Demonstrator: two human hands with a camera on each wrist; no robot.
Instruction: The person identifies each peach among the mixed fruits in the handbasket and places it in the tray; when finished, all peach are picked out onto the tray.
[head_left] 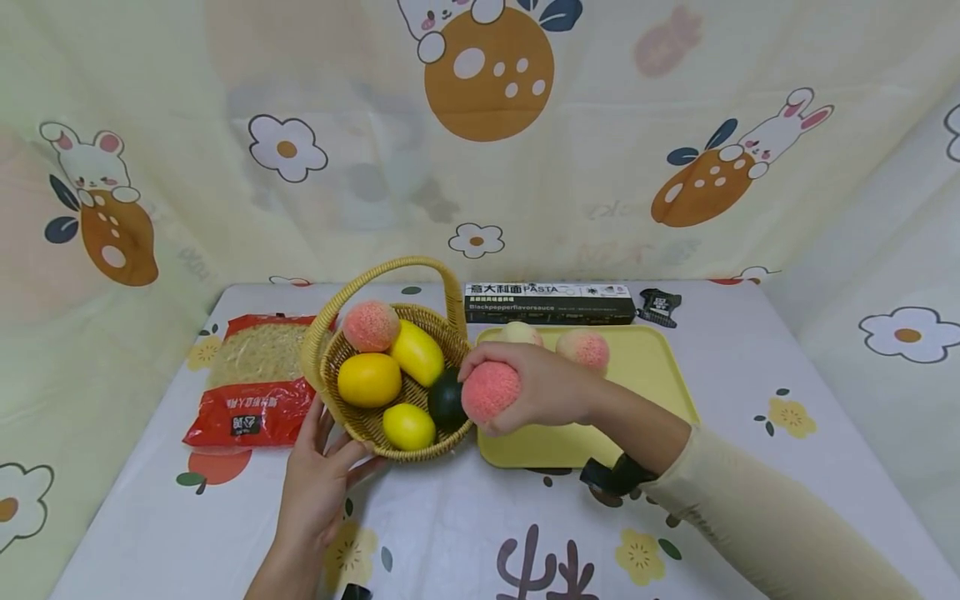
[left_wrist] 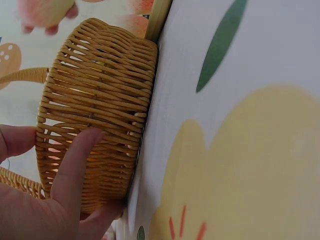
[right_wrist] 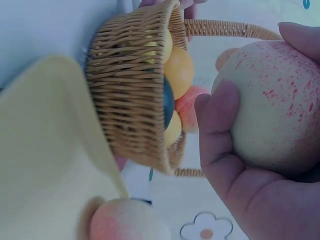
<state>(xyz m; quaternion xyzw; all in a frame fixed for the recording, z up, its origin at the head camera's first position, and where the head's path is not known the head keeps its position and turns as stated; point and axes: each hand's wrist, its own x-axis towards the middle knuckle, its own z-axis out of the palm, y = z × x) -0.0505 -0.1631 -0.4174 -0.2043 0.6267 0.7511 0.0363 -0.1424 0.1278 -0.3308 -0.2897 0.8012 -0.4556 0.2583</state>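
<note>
A peach [head_left: 491, 392] with speckled pink skin is in my right hand [head_left: 536, 387], the fingers and thumb curled round it. It is held above the right rim of a wicker basket [head_left: 416, 454], overlapping the tray's left edge in the head view. My left hand [head_left: 318, 479] holds the basket by its near left side; one finger lies along the woven wall, another touches the rim. Inside the basket are another peach [head_left: 371, 326], an orange-yellow fruit [head_left: 369, 380], a long yellow mango-like fruit [head_left: 417, 352], a lemon [head_left: 408, 427] and a dark green fruit [head_left: 447, 400].
A yellow tray [head_left: 652, 392] right of the basket carries a pink-and-cream peach [head_left: 583, 350] and a paler round fruit [head_left: 521, 334]. Behind stand a black-and-white pasta box [head_left: 550, 304] and a small black packet [head_left: 659, 307]. Left lies a red noodle bag [head_left: 255, 408]. The basket's handle [head_left: 405, 263] arches upward.
</note>
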